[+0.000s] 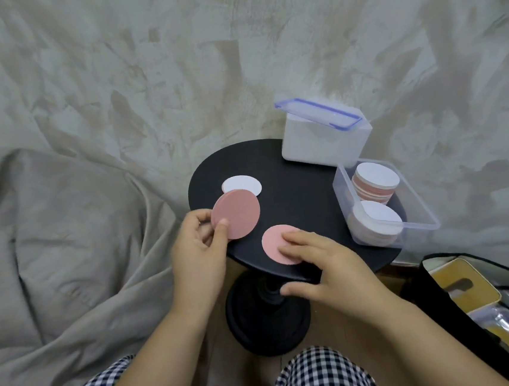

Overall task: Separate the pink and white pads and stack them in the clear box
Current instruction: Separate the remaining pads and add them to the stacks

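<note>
a crumpled grey bedcover (87,146) fills the background, and in front of it stands a small round black tabletop (297,195). the clear box (341,203) sits at the right edge of the tabletop and, i think, partly hangs over it. inside the box, the farther stack (376,181) mixes pink and white, and the nearer stack (377,218) looks all white. well left of the box, the left hand (197,254) pinches a pink pad (236,214) by its rim with curled fingers (222,227). a white pad (243,184) lies flat there too, a little farther back. nearer to the box, the right hand (325,267) rests straight fingers on a second pink pad (275,243) and grips nothing. this pad lies close to the front rim of the tabletop, so a sliding push may send it to the floor. a hard drop into the overhanging box may also tip it.
</note>
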A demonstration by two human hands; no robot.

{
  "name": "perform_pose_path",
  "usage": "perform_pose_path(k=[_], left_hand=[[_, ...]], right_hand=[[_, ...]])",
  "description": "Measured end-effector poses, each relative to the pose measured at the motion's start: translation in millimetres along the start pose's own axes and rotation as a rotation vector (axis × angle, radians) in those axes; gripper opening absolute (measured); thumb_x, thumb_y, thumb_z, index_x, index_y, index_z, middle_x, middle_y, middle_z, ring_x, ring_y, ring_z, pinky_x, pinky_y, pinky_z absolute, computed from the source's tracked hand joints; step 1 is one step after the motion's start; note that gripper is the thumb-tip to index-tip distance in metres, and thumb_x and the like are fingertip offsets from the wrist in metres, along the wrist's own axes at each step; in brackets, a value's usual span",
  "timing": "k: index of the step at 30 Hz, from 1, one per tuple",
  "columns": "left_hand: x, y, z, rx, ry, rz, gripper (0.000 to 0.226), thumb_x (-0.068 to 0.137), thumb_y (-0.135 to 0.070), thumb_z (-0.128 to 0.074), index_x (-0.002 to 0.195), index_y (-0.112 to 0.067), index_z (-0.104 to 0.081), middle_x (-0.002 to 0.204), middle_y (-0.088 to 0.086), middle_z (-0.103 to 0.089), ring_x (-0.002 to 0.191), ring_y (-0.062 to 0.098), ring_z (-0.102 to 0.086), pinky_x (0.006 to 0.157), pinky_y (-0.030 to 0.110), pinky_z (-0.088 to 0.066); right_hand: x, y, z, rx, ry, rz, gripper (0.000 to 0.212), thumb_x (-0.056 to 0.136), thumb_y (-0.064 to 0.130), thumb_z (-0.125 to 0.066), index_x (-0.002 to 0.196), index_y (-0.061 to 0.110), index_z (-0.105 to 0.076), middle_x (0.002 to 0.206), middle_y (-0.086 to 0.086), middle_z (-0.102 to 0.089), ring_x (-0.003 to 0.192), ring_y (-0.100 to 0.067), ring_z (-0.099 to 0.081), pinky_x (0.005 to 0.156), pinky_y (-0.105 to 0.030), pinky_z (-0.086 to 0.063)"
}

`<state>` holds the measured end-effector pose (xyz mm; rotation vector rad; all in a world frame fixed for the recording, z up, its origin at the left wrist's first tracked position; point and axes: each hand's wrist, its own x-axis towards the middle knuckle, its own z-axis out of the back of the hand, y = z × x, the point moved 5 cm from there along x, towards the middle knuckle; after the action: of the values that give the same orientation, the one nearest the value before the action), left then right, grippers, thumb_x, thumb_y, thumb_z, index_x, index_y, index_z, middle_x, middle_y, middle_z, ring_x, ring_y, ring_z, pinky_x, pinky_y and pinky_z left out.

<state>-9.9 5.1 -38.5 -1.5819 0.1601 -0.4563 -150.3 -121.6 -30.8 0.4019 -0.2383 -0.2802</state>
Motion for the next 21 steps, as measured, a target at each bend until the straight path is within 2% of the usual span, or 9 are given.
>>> perform_pose_path(k=[3, 5, 7, 9, 11, 13, 16, 19, 21], left_hand=[[-2.7, 1.7, 0.3, 0.001, 0.033, -0.002, 0.009, 0.089, -0.013, -0.058, 0.090, -0.022, -0.056, 0.091, -0.005, -0.071, 0.088, 0.006, -0.067, 0.087, 0.039, -0.053], [-5.4, 4.0, 0.2, -0.021, 0.057, 0.009, 0.007, 0.089, -0.014, -0.059, 0.092, -0.020, -0.058, 0.092, -0.002, -0.072, 0.090, 0.011, -0.067, 0.088, 0.042, -0.053], [-7.5, 4.2, -2.5, -0.065, 0.091, 0.026, 0.005, 0.089, -0.014, -0.059, 0.093, -0.018, -0.058, 0.091, 0.001, -0.073, 0.090, 0.015, -0.068, 0.086, 0.040, -0.053], [-9.4, 2.3, -8.2, -0.132, 0.145, 0.051, 0.005, 0.090, -0.011, -0.057, 0.092, -0.016, -0.057, 0.087, 0.002, -0.074, 0.086, 0.016, -0.070, 0.079, 0.034, -0.055], [-12.6, -1.4, -15.6, -0.225, 0.221, 0.099, 0.007, 0.091, -0.006, -0.054, 0.092, -0.013, -0.056, 0.080, 0.002, -0.074, 0.080, 0.014, -0.070, 0.069, 0.024, -0.055], [-16.6, -4.1, -22.6, -0.309, 0.301, 0.145, 0.007, 0.091, -0.005, -0.053, 0.094, -0.011, -0.056, 0.075, 0.003, -0.073, 0.076, 0.013, -0.070, 0.065, 0.020, -0.055], [-22.2, -9.1, -31.0, -0.335, 0.394, 0.143, 0.016, 0.090, -0.005, -0.053, 0.104, -0.009, -0.058, 0.080, 0.004, -0.074, 0.079, 0.015, -0.070, 0.067, 0.021, -0.054], [-27.6, -15.8, -43.2, -0.291, 0.507, 0.092, 0.031, 0.089, -0.002, -0.054, 0.118, -0.013, -0.057, 0.091, 0.007, -0.074, 0.088, 0.019, -0.070, 0.073, 0.024, -0.055], [-29.1, -17.1, -50.1, -0.241, 0.544, 0.062, 0.038, 0.090, -0.002, -0.053, 0.123, -0.021, -0.054, 0.096, 0.006, -0.073, 0.094, 0.019, -0.068, 0.079, 0.027, -0.055]], right_hand=[[-8.1, -2.5, 0.7, 0.071, -0.135, 0.050, 0.040, 0.073, 0.035, -0.075, 0.112, 0.028, -0.068, 0.121, 0.026, -0.052, 0.119, 0.007, -0.047, 0.105, -0.023, -0.038], [-12.7, -0.6, 7.0, 0.181, -0.228, 0.042, 0.025, 0.077, 0.032, -0.070, 0.101, 0.025, -0.073, 0.108, 0.022, -0.064, 0.106, 0.007, -0.058, 0.095, -0.021, -0.046], [-12.9, 3.2, 15.4, 0.312, -0.281, -0.006, 0.012, 0.084, 0.026, -0.066, 0.094, 0.029, -0.073, 0.094, 0.023, -0.070, 0.094, 0.007, -0.062, 0.084, -0.014, -0.048], [-11.5, 2.3, 25.0, 0.446, -0.383, -0.092, 0.018, 0.085, 0.018, -0.064, 0.084, 0.035, -0.068, 0.085, 0.026, -0.068, 0.083, 0.009, -0.061, 0.074, -0.006, -0.043], [-7.9, -2.7, 30.7, 0.557, -0.494, -0.183, 0.018, 0.086, 0.018, -0.061, 0.082, 0.034, -0.065, 0.083, 0.023, -0.068, 0.081, 0.008, -0.059, 0.069, -0.006, -0.043], [-2.7, -6.1, 30.4, 0.661, -0.557, -0.242, 0.013, 0.089, 0.020, -0.057, 0.089, 0.029, -0.067, 0.089, 0.018, -0.069, 0.086, 0.006, -0.060, 0.071, -0.007, -0.044], [4.7, -9.0, 25.9, 0.791, -0.617, -0.270, 0.015, 0.093, 0.018, -0.052, 0.099, 0.023, -0.065, 0.101, 0.012, -0.068, 0.093, 0.004, -0.060, 0.074, -0.007, -0.044], [11.3, -6.0, 20.2, 0.804, -0.640, -0.264, 0.015, 0.094, 0.018, -0.050, 0.097, 0.028, -0.061, 0.104, 0.008, -0.067, 0.096, -0.002, -0.061, 0.078, -0.011, -0.045], [14.1, -4.9, 19.3, 0.773, -0.653, -0.254, 0.017, 0.095, 0.019, -0.048, 0.101, 0.030, -0.059, 0.107, 0.012, -0.065, 0.099, 0.000, -0.059, 0.084, -0.012, -0.044]])
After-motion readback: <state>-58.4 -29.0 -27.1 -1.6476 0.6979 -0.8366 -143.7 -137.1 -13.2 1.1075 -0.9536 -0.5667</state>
